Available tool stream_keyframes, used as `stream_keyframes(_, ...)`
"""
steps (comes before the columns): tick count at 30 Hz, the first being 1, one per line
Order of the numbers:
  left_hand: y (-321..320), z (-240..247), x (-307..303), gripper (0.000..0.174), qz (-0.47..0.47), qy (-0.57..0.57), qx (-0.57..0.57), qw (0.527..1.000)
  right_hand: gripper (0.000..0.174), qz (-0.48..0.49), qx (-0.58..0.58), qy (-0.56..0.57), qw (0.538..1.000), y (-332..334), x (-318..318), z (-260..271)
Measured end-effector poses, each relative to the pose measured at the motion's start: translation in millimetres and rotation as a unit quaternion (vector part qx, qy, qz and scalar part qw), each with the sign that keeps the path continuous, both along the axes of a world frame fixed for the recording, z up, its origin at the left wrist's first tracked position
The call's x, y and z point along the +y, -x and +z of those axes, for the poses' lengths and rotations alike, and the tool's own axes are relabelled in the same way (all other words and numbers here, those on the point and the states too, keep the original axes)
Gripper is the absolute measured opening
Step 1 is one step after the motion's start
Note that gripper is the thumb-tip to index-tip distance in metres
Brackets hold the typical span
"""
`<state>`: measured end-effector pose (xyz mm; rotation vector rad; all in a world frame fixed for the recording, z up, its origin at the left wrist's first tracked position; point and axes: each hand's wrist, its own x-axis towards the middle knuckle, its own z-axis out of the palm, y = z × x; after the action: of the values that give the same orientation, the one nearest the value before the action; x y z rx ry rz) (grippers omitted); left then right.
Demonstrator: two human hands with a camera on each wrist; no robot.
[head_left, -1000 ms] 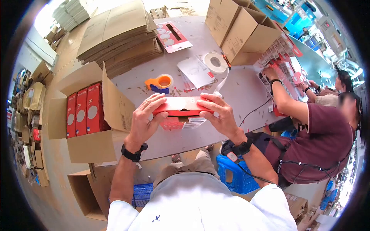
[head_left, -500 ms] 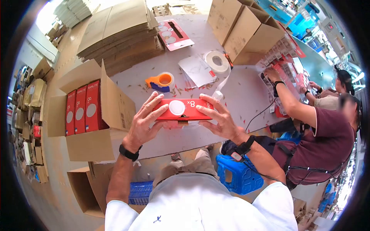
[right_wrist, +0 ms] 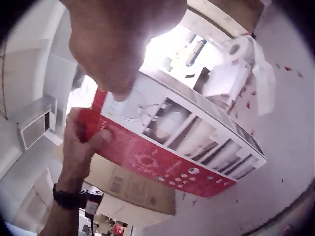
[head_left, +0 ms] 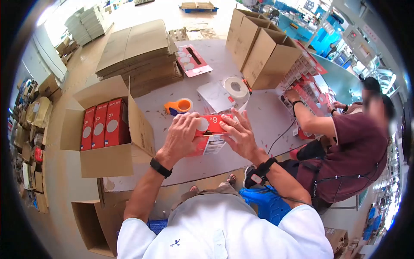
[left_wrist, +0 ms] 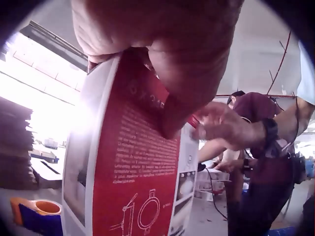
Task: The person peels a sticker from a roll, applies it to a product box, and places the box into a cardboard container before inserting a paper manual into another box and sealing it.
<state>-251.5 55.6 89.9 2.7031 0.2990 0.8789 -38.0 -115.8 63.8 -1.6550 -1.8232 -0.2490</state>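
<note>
Though half hidden by hands (head_left: 183, 136), red box (head_left: 213, 123)

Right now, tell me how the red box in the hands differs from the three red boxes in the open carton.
The held red box is gripped by the left hand and right hand; the packed red boxes are untouched. The held red box lies crosswise over the table; the packed red boxes stand side by side in the carton. Shared: red faces with a white circle.
</note>
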Motion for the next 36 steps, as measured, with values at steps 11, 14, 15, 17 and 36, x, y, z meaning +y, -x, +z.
stream_keyframes(11,3,-10,-14,0.057,0.039,-0.021,-0.034,0.998,0.017,0.027,0.059,0.003,0.998,39,20,39)
stream_keyframes(14,3,-10,-15,0.058,0.037,-0.008,-0.035,0.999,0.020,0.003,0.083,0.041,0.996,42,22,49)
stream_keyframes(15,3,-10,-15,0.056,0.036,-0.010,-0.033,0.999,0.022,-0.004,0.082,0.053,0.995,43,23,52)
stream_keyframes(17,3,-9,-15,0.053,0.036,-0.016,-0.030,0.999,0.023,-0.014,0.094,0.070,0.993,43,24,56)
stream_keyframes(36,2,-5,-19,0.056,0.041,0.003,-0.038,0.998,0.020,0.083,0.089,-0.025,0.992,30,22,34)
